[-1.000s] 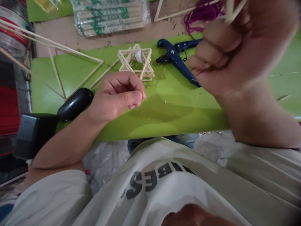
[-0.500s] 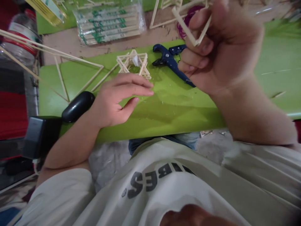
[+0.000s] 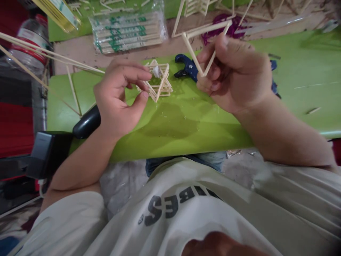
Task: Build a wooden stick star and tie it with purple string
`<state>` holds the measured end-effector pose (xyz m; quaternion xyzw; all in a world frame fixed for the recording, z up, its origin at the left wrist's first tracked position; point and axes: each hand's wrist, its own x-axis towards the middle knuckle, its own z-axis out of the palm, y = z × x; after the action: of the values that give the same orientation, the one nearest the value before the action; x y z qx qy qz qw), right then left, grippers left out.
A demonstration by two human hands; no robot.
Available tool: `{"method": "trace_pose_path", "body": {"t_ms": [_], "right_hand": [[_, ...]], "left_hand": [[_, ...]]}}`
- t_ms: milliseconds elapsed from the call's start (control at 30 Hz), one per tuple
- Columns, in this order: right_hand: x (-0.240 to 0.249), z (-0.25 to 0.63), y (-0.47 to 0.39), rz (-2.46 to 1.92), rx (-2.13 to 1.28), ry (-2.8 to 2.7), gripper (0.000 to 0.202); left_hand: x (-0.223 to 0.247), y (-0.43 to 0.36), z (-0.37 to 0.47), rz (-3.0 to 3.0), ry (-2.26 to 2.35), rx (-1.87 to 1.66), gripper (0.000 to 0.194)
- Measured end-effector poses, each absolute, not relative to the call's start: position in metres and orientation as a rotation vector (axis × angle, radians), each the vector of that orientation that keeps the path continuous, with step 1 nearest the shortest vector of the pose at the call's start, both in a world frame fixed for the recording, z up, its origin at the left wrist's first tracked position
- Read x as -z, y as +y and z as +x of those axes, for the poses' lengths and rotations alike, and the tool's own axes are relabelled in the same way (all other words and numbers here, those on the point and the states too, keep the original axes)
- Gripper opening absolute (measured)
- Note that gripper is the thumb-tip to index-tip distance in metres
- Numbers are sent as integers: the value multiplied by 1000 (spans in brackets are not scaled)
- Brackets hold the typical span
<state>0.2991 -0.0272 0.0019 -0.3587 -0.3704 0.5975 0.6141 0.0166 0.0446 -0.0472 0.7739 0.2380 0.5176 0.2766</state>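
My right hand (image 3: 239, 71) grips a triangle of pale sticks (image 3: 194, 53) between thumb and fingers, above the green table. My left hand (image 3: 119, 96) is curled at the left side of a small star-shaped stick frame (image 3: 160, 89), with thumb and fingertips at its edge. A small whitish piece (image 3: 156, 72) shows inside that frame. Behind my right hand lies a blue hand tool (image 3: 188, 67), partly covered by the hand.
Plastic-wrapped stick bundles (image 3: 130, 32) lie at the back, beside a purple coil (image 3: 220, 25). Long sticks (image 3: 53, 53) reach in from the left, near a bottle (image 3: 30, 42), a black rounded object (image 3: 87, 122) and a black box (image 3: 49, 153).
My right hand has come down and nearer with the triangle, showing more of it. My left hand has moved up and left and its fingers have curled at the star-shaped frame, which now appears turned.
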Motion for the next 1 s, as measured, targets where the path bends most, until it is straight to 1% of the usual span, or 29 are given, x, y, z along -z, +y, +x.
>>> {"method": "trace_pose_path", "body": {"t_ms": [133,200,300,333,400,467,500,633,733,833,967,1000], "right_hand": [[2,300,-28,-846,-1375,-899,31],[7,295,-28,-869,-1336,-974,31],[17,286,-27,-884,-1291,-1090,43],[20,284,-27,-890,-1292,-1142,49],[25,281,-27,-914,-1282,-1302,60],[28,281,-29,-967,-1220,-1488,66],[29,281,-30,-998,-1166,-1564,66],[33,280,-36,-1029,-885,-1805,58],[38,277,-40,-962,-683,-1929,50],[39,273,-42,-974,-643,-1930,53],[36,270,-40,-1069,-779,-1823,61],[35,271,-39,-1109,-810,-1792,62]], "left_hand": [[48,45,15,2060,709,-1399,41],[52,43,17,2018,714,-1374,40],[59,42,22,1925,661,-1236,38],[61,42,23,1891,636,-1206,41],[63,43,25,1852,594,-1194,53],[62,42,25,1877,595,-1185,62],[59,41,25,1917,614,-1165,60],[43,30,25,2190,655,-1150,28],[34,21,27,2360,631,-1181,12],[31,18,27,2415,651,-1195,9],[33,23,27,2294,729,-1246,21],[34,26,26,2236,749,-1257,21]]}}
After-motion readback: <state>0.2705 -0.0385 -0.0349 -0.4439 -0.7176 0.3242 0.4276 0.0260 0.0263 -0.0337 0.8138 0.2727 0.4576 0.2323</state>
